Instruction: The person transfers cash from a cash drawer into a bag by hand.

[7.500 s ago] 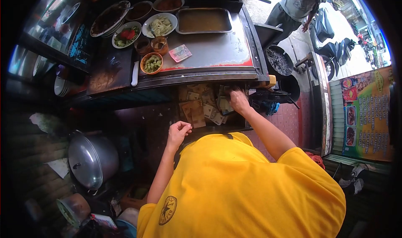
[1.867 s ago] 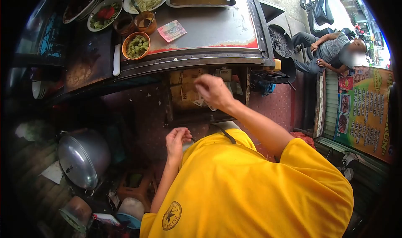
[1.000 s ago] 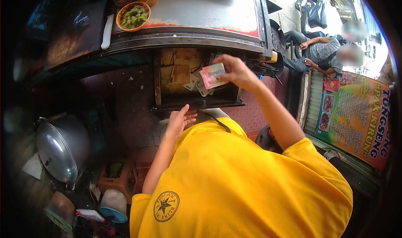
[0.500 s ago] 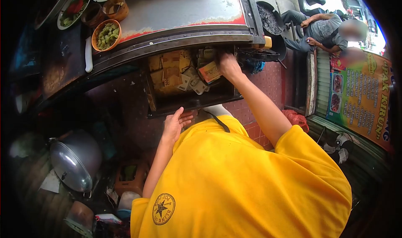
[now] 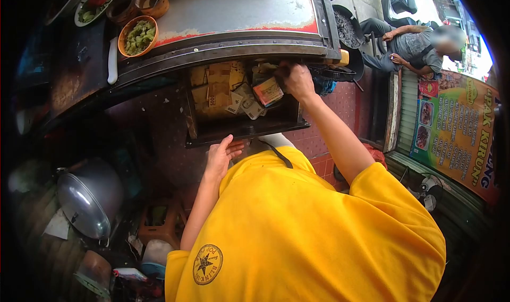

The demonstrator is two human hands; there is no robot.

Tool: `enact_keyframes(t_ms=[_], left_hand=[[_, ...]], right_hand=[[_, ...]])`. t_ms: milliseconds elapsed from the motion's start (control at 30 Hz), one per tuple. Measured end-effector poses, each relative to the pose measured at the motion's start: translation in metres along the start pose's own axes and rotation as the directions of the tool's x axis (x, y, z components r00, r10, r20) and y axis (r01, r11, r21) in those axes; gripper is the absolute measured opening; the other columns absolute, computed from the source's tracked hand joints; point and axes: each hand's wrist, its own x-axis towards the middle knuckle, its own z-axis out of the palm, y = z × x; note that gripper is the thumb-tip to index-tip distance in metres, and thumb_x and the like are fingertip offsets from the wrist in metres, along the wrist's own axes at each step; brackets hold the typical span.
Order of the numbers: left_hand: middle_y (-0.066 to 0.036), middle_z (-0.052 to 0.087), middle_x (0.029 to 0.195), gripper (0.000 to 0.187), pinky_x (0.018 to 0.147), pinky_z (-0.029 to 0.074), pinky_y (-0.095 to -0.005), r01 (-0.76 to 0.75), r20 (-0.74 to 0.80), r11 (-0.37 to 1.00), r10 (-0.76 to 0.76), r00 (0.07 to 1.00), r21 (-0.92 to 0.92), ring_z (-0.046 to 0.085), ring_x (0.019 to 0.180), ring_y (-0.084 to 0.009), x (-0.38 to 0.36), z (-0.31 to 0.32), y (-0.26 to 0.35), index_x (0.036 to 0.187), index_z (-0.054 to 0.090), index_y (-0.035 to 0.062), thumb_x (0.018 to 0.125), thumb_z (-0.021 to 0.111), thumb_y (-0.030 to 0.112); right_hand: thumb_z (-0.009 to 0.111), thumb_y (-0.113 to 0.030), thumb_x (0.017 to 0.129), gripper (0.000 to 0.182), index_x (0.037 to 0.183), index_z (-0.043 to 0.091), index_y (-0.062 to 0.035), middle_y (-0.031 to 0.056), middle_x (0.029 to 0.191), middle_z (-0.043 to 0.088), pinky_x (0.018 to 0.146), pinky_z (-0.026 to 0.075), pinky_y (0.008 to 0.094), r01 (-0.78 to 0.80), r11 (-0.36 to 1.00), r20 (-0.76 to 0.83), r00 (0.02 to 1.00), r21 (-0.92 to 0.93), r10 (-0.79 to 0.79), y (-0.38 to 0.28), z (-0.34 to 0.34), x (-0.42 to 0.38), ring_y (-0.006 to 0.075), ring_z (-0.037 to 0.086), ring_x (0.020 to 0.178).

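A wooden drawer [image 5: 244,136] is pulled out below the metal-topped counter [image 5: 239,10], with several banknotes [image 5: 219,87] inside. An orange-red bundle of notes [image 5: 268,92] lies on the right among grey notes [image 5: 247,97]. My right hand [image 5: 298,82] reaches in at the drawer's right back corner; its fingertips are in shadow, so what they hold, if anything, is hidden. Just outside the drawer's front edge is my left hand [image 5: 225,152], palm turned inward and fingers apart, with nothing in it.
An orange bowl of green food [image 5: 138,36] and a white-handled knife [image 5: 112,61] are at the counter's left. A large lidded pot [image 5: 91,198] stands lower left. Beyond the counter, upper right, a person [image 5: 414,44] sits near a charcoal pan [image 5: 348,30] and a banner [image 5: 454,127].
My right hand has shifted slightly right and its wrist has turned. The whole view has moved a little. My left hand stays about where it was.
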Motion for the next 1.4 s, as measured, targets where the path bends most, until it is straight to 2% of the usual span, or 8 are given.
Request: enact_keyframes(t_ms=[267,533,767,833,1033,1167,1300,1400], left_hand=[[-0.017,0.067,0.101,0.032,0.081,0.051,-0.0337,0.017,0.000,1.000,-0.017,1.000,0.010,0.065,0.093,-0.0240,0.001,-0.001,0.001,0.101,0.063,-0.0027,0.092,0.059,0.028],[-0.018,0.067,0.101,0.030,0.081,0.051,-0.0337,0.016,-0.014,0.999,-0.016,1.000,0.028,0.065,0.094,-0.0246,0.000,0.000,0.001,0.099,0.063,-0.0020,0.092,0.058,0.027],[-0.015,0.068,0.097,0.031,0.078,0.051,-0.0302,-0.028,-0.014,0.999,0.029,0.999,0.038,0.066,0.089,-0.0220,0.001,-0.001,-0.001,0.102,0.065,-0.0035,0.092,0.060,0.026],[-0.015,0.068,0.097,0.031,0.078,0.051,-0.0301,-0.031,-0.010,0.999,0.032,0.999,0.033,0.066,0.090,-0.0219,0.000,0.000,-0.001,0.102,0.065,-0.0035,0.092,0.060,0.026],[-0.014,0.068,0.099,0.032,0.078,0.051,-0.0301,-0.052,0.025,0.998,0.051,0.998,0.026,0.066,0.090,-0.0215,-0.004,0.002,0.000,0.103,0.065,-0.0033,0.093,0.059,0.026],[-0.014,0.068,0.100,0.031,0.078,0.051,-0.0304,-0.058,0.051,0.997,0.055,0.997,0.050,0.066,0.092,-0.0216,-0.009,0.006,0.006,0.102,0.066,-0.0034,0.093,0.060,0.025],[-0.014,0.068,0.100,0.029,0.079,0.051,-0.0313,-0.088,0.101,0.995,0.083,0.991,0.051,0.066,0.093,-0.0218,-0.012,0.012,0.018,0.102,0.066,-0.0042,0.092,0.061,0.023],[-0.015,0.067,0.102,0.028,0.079,0.052,-0.0328,-0.149,0.197,0.988,0.138,0.971,0.043,0.065,0.094,-0.0225,-0.004,0.019,0.034,0.103,0.065,-0.0052,0.092,0.061,0.020]], right_hand=[[0.067,-0.010,0.079,0.021,0.098,0.065,-0.0019,0.0209,0.091,0.067,0.077,0.050,0.0428,-0.019,0.965,-0.081,0.996,0.262,0.041,-0.002,-0.018,-0.003,0.0385,0.064,0.088],[0.061,-0.010,0.075,0.010,0.081,0.068,-0.0037,0.0223,0.078,0.066,0.067,0.055,0.0459,0.044,0.937,0.225,0.974,-0.347,0.037,-0.001,-0.023,-0.023,0.0373,0.067,0.075],[0.061,-0.020,0.077,0.014,0.079,0.064,-0.0060,0.0182,0.075,0.066,0.061,0.054,0.0437,-0.062,0.914,0.118,0.986,-0.402,0.119,-0.017,-0.033,-0.030,0.0348,0.066,0.070],[0.062,-0.021,0.077,0.015,0.083,0.060,-0.0074,0.0148,0.074,0.065,0.061,0.052,0.0441,-0.055,0.959,-0.132,0.991,-0.279,0.019,-0.020,-0.042,-0.035,0.0346,0.065,0.068],[0.063,-0.008,0.076,0.011,0.081,0.054,-0.0049,0.0112,0.089,0.060,0.062,0.050,0.0385,0.030,0.990,-0.299,0.952,-0.136,-0.070,-0.026,-0.070,-0.051,0.0295,0.061,0.074],[0.059,0.005,0.075,0.012,0.084,0.053,-0.0014,0.0091,0.090,0.061,0.066,0.051,0.0282,0.103,0.917,-0.436,0.896,0.386,0.083,-0.023,-0.075,-0.056,0.0185,0.061,0.074],[0.053,0.008,0.080,0.014,0.090,0.053,-0.0029,0.0056,0.084,0.062,0.065,0.051,0.0236,0.087,0.605,-0.377,0.849,0.792,0.371,-0.032,-0.087,-0.065,0.0107,0.060,0.075],[0.047,0.009,0.079,0.020,0.093,0.055,-0.0026,0.0031,0.081,0.060,0.064,0.051,0.0236,-0.094,0.282,-0.022,0.923,0.955,0.383,-0.058,-0.097,-0.075,0.0092,0.059,0.066]])
